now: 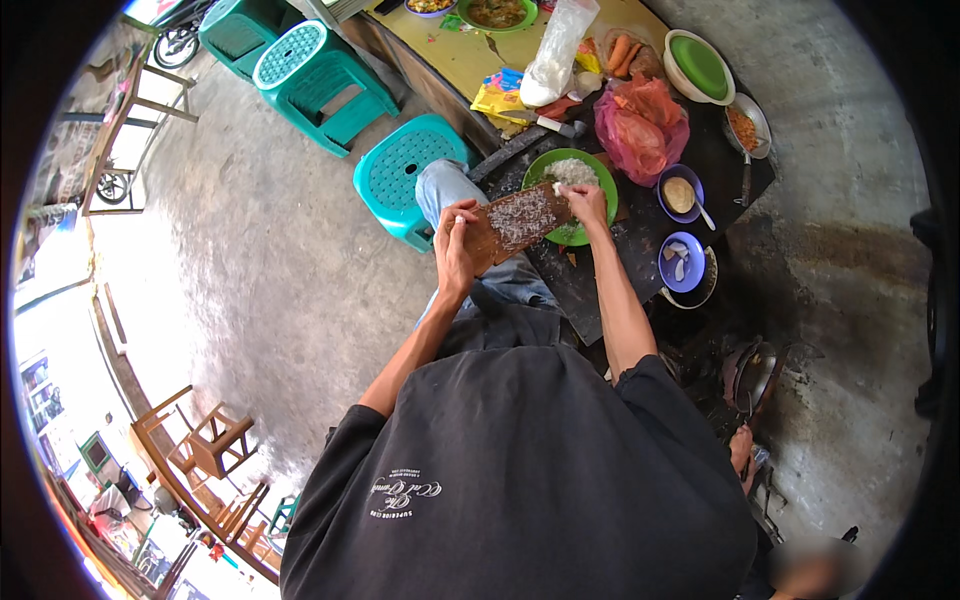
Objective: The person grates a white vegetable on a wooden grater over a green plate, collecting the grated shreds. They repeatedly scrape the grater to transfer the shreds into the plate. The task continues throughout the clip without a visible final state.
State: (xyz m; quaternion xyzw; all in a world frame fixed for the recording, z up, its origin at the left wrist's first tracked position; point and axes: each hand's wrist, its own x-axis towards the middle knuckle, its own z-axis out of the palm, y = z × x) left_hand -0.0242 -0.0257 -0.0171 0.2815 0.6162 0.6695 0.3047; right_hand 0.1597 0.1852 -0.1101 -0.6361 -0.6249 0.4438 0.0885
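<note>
My left hand [456, 247] grips the near end of a wooden grater board [523, 217], whose surface is strewn with white shreds. At its far end my right hand [586, 204] pinches a small white piece [557, 189] between the fingers, against the board. The board's far end rests over a green plate [609, 180] that holds a heap of white gratings [572, 172]. To the right of the plate are a purple bowl with a tan round and a spoon [679, 195] and a purple bowl [682, 262] with white pieces. A knife [551, 124] lies beyond the plate.
A red plastic bag [641, 131], a clear bag of white stuff [555, 60], carrots [621, 56] and a lidded bowl [699, 66] stand on the table. A small pan [746, 127] is at its right edge. Turquoise stools [409, 169] stand left. Another person's hand [741, 450] is at lower right.
</note>
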